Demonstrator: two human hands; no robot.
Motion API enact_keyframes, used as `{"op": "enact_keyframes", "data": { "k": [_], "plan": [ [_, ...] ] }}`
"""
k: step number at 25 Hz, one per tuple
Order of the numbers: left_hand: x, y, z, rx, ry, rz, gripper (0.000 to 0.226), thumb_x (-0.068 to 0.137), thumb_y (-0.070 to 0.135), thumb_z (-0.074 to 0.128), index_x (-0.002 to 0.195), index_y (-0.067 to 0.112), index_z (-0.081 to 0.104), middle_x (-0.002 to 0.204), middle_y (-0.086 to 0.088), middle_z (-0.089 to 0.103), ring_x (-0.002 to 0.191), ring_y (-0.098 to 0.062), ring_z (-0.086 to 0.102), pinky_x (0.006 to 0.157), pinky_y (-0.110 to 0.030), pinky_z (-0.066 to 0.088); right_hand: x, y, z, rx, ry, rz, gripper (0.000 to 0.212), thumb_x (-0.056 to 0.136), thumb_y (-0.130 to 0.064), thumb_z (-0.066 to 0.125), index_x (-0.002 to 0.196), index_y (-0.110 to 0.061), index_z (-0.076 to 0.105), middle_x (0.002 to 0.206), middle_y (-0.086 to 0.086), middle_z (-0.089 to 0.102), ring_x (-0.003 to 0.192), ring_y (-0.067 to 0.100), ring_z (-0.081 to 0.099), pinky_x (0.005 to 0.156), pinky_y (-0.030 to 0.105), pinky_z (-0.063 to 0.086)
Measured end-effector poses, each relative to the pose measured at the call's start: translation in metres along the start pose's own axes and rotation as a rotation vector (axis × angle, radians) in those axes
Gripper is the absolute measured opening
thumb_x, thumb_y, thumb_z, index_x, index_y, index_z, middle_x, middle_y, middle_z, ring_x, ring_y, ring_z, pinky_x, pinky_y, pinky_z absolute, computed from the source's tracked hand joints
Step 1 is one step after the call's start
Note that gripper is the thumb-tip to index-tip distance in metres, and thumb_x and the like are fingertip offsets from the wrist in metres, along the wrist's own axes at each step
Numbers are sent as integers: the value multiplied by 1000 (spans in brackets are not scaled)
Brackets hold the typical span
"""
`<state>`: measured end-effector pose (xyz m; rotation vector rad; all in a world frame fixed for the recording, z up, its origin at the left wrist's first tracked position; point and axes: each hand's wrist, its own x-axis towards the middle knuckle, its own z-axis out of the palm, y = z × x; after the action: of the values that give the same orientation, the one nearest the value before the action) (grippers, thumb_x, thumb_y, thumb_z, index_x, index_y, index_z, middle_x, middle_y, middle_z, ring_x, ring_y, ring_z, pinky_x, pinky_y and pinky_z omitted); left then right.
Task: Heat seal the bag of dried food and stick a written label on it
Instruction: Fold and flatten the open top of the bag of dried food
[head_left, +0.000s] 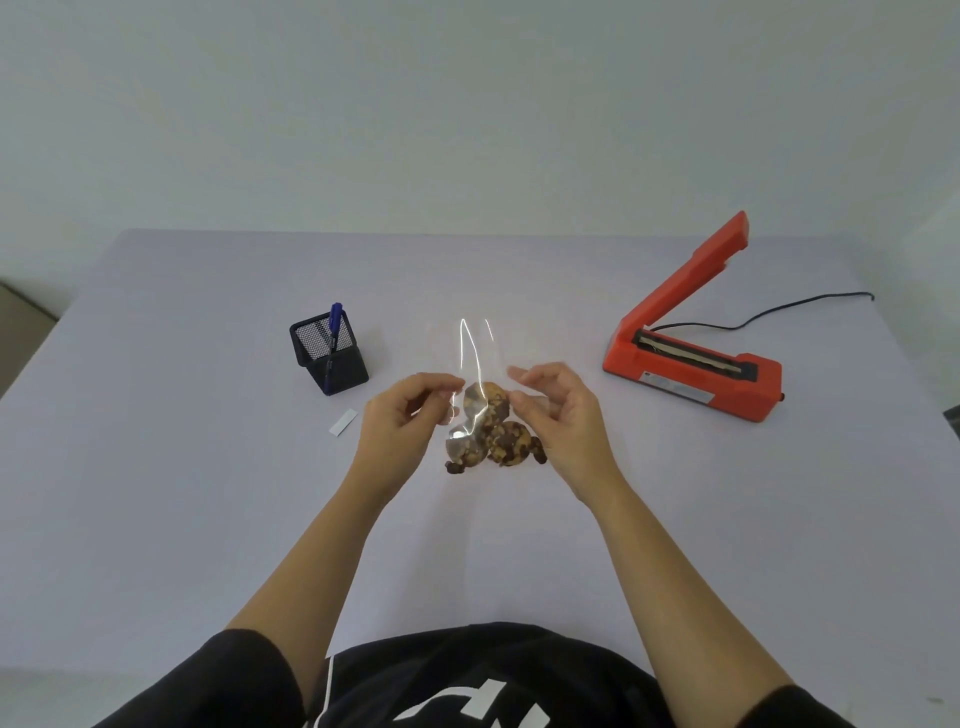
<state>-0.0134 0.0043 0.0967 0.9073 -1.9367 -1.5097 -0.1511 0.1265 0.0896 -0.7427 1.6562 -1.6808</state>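
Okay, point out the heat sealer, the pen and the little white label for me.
heat sealer (691, 376): head view, on the orange base just in front of the sealing strip.
pen (335, 318): head view, on the blue cap at its top end.
label (343, 422): head view, on the middle of the white strip.

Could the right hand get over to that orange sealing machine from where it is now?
Probably yes: the sealer sits on the same side as the right hand, lid raised, with only bare tabletop between them. That hand is at the bag, though.
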Motion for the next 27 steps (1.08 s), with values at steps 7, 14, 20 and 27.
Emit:
{"op": "enact_keyframes", "data": {
  "k": [7, 14, 20, 27],
  "plan": [
    [2, 6, -9, 65, -129, 21, 23, 80, 4, 70, 95, 22, 68, 91, 5, 68, 77, -5, 65, 78, -20, 56, -2, -7, -6, -64, 15, 38, 38, 76, -12, 76, 108, -27, 65, 103, -6, 70, 91, 8, 69, 80, 24, 57],
    [2, 3, -16, 26, -167, 6, 22, 82, 2, 68, 83, 24, 71, 94, -3, 69, 79, -11, 64, 81, -26, 55, 1, -8, -7, -121, -69, 38, 23, 78, -10, 74, 94, -27, 71, 107, -7, 70, 99, 10, 67, 90, 31, 52],
    [-1, 4, -15, -79, -260, -71, 25, 87, -6, 57, 88, 13, 73, 104, 4, 72, 98, -10, 66, 84, -23, 54, -1, -10, -8, -128, -134, 102, 19, 83, -10, 69, 98, -21, 71, 93, -3, 73, 88, 10, 70, 78, 17, 52],
    [4, 9, -7, -47, -112, -50, 9, 81, 11, 70, 84, 19, 74, 83, 9, 73, 86, -12, 67, 77, -20, 55, -2, -14, 7, -111, 34, 135, 20, 69, -31, 81, 87, -29, 71, 87, 2, 75, 84, 13, 71, 75, 37, 59]
  ]
}}
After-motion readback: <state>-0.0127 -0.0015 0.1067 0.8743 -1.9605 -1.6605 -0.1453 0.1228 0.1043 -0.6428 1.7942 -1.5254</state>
